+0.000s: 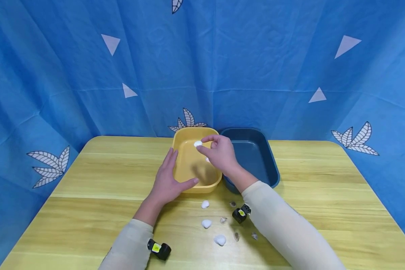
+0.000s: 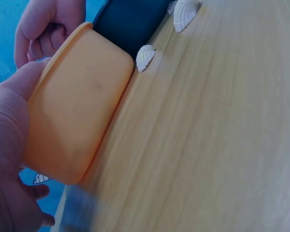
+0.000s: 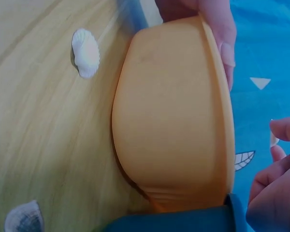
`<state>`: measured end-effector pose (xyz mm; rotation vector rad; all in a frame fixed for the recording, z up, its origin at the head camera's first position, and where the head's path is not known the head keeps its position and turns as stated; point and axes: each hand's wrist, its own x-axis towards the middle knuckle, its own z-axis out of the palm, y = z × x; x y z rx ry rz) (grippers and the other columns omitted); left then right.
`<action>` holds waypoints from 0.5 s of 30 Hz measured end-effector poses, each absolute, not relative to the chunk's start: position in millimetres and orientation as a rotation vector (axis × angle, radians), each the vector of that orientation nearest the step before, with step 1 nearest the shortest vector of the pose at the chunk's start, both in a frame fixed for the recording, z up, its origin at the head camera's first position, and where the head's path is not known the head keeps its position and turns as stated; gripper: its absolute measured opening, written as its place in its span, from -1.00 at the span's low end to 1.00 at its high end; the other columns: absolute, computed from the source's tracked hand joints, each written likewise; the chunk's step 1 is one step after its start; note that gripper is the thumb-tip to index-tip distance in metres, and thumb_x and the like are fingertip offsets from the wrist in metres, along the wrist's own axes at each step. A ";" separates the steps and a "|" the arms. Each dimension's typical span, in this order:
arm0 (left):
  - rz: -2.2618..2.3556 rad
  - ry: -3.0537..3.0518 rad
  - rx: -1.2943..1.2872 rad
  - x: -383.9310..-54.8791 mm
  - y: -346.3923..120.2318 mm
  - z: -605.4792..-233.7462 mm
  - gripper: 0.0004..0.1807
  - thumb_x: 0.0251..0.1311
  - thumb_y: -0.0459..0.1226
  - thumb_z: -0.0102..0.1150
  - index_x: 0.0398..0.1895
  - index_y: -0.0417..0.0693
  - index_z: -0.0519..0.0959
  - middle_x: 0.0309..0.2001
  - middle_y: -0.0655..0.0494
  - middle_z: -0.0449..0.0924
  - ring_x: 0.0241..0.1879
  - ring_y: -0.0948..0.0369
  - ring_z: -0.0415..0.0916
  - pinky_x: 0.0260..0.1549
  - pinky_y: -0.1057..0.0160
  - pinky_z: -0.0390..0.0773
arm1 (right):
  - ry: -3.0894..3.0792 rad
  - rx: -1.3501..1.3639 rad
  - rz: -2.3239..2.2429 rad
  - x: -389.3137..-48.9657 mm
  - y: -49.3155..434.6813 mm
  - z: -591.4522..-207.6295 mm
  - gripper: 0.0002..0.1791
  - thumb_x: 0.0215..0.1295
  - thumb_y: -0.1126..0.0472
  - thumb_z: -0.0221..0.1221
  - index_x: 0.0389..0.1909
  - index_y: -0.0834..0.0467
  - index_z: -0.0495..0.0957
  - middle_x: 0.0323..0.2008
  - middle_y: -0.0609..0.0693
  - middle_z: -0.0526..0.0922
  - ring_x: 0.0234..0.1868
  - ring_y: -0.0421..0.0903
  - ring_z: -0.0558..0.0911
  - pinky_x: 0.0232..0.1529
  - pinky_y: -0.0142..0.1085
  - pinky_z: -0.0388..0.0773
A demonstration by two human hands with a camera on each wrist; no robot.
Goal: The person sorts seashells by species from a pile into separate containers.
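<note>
My right hand [image 1: 220, 153] is over the yellow bin [image 1: 189, 167], pinching a white seashell [image 1: 197, 143] between thumb and index finger. In the right wrist view that hand [image 3: 280, 179] shows at the right edge, the shell's edge between its fingertips. Another white shell [image 1: 207, 159] lies inside the bin, partly hidden by the right hand. My left hand [image 1: 167, 180] rests along the bin's near left corner, its thumb over the front rim and its fingers spread along the left side. From the left wrist, the thumb [image 2: 31, 77] lies along the bin's rim.
A dark blue bin [image 1: 249, 157] stands against the yellow one's right side. In front lie white shells [image 1: 220, 240] in a rough column, with several small darker shells [image 1: 236, 236] to their right, near the right forearm. A blue curtain [image 1: 256, 67] hangs behind the wooden table [image 1: 104, 168].
</note>
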<state>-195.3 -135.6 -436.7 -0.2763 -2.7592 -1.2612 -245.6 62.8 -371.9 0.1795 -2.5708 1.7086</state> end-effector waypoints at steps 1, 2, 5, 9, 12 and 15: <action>-1.263 -2.759 -0.276 -195.4 -135.7 -436.8 0.30 -0.07 0.31 0.41 0.62 -0.01 -0.05 0.60 0.14 -0.27 0.51 -0.11 -0.14 0.31 -0.29 0.08 | -2.569 0.179 1.714 -247.2 62.0 -372.8 -0.74 0.21 0.09 0.42 -0.13 0.08 0.67 -0.75 0.00 0.25 -0.78 -0.06 0.25 -0.75 -0.32 0.11; -1.263 -2.759 -0.275 -195.5 -135.6 -436.8 0.30 -0.07 0.30 0.42 0.62 -0.01 -0.05 0.60 0.14 -0.27 0.51 -0.12 -0.14 0.31 -0.29 0.08 | -2.571 0.180 1.717 -248.7 61.5 -373.6 -0.74 0.21 0.09 0.42 -0.13 0.07 0.66 -0.75 0.00 0.25 -0.79 -0.06 0.26 -0.75 -0.31 0.11; -1.264 -2.759 -0.280 -195.5 -135.5 -436.6 0.30 -0.07 0.30 0.42 0.62 -0.01 -0.05 0.60 0.15 -0.27 0.51 -0.12 -0.14 0.32 -0.28 0.08 | -2.583 0.182 1.727 -252.6 59.8 -375.8 -0.73 0.21 0.09 0.42 -0.12 0.07 0.65 -0.75 0.00 0.26 -0.79 -0.06 0.27 -0.75 -0.31 0.11; -1.262 -2.750 -0.290 -195.7 -135.2 -436.6 0.27 -0.05 0.25 0.45 0.62 -0.03 -0.04 0.60 0.12 -0.26 0.50 -0.12 -0.13 0.32 -0.27 0.09 | -2.591 0.188 1.732 -257.1 58.3 -379.5 -0.73 0.22 0.10 0.42 -0.12 0.08 0.65 -0.75 0.00 0.26 -0.78 -0.07 0.28 -0.74 -0.32 0.12; -1.261 -2.746 -0.288 -195.7 -135.3 -436.7 0.26 -0.04 0.20 0.47 0.61 -0.04 -0.04 0.60 0.12 -0.25 0.50 -0.12 -0.12 0.32 -0.28 0.09 | -2.595 0.169 1.732 -259.3 57.2 -382.6 -0.74 0.22 0.10 0.42 -0.13 0.09 0.65 -0.75 -0.02 0.27 -0.77 -0.08 0.30 -0.74 -0.32 0.14; -1.261 -2.745 -0.289 -195.5 -135.7 -436.6 0.25 -0.03 0.18 0.48 0.61 -0.05 -0.03 0.60 0.11 -0.25 0.50 -0.12 -0.12 0.32 -0.28 0.09 | -2.607 0.152 1.711 -261.1 55.8 -385.7 -0.75 0.21 0.11 0.43 -0.15 0.09 0.66 -0.75 -0.03 0.26 -0.77 -0.10 0.30 -0.73 -0.32 0.14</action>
